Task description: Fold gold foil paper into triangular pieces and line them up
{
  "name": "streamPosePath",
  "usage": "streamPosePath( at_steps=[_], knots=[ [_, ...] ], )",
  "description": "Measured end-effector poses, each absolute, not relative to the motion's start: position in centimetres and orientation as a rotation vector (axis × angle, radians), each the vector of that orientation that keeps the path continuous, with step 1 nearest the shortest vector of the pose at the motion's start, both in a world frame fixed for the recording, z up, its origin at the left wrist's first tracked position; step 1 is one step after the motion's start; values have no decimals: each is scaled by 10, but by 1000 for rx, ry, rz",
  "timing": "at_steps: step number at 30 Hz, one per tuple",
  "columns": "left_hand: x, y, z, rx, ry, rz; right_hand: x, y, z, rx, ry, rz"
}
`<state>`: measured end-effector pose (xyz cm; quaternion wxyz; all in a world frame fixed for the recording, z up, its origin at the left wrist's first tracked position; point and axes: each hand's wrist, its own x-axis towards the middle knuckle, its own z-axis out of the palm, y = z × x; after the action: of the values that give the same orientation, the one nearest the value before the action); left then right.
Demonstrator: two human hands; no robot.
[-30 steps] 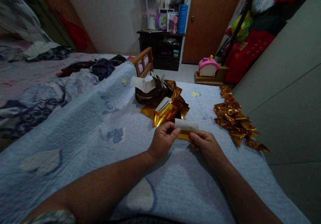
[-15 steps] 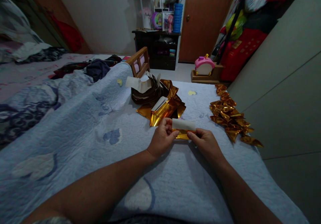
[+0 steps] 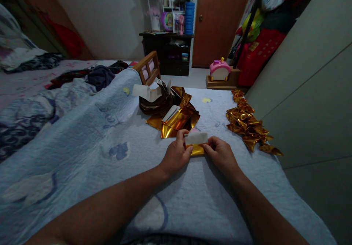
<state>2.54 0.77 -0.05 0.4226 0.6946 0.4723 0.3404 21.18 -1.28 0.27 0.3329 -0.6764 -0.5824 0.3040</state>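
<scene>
Between my two hands is a sheet of gold foil paper (image 3: pixel 197 150), partly folded, its shiny gold strip nearest me and its white backing standing up behind. My left hand (image 3: pixel 177 152) pinches its left end, thumb on the gold strip. At the right end, my right hand (image 3: pixel 219 151) grips it the same way, fingers behind the paper. Just beyond my hands lies a heap of gold foil sheets (image 3: pixel 180 118), beside a thick curled stack of dark-edged paper (image 3: pixel 155 104) with a white sheet on top. Folded gold foil pieces (image 3: pixel 244 122) lie in a row at the right.
Everything rests on a bed with a pale blue quilt (image 3: pixel 115 179). Rumpled clothes (image 3: pixel 100 77) lie at the far left. A wooden bed rail (image 3: pixel 148 65), a pink toy (image 3: pixel 220 70) and a dark cabinet (image 3: pixel 167 52) stand beyond. A pale cupboard (image 3: pixel 310 102) borders the right side.
The white part of the sheet now leans and looks shorter, and my fingers have curled more over it. The whole view has shifted slightly, so things sit a little further left.
</scene>
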Motion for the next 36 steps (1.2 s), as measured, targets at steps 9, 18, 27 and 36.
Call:
streamPosePath(
  at_steps=[9, 18, 27, 36],
  knots=[
    [24, 3, 5, 2179, 1368, 542, 209, -15, 5, -1879, -1701, 681],
    [15, 6, 2, 2488, 1441, 314, 205, -16, 4, -1950, -1745, 614],
    [13, 10, -5, 2845, 820, 451, 207, -18, 1, -1961, -1886, 418],
    [13, -6, 6, 2970, 766, 199, 204, -18, -1, -1776, -2178, 388]
  ],
)
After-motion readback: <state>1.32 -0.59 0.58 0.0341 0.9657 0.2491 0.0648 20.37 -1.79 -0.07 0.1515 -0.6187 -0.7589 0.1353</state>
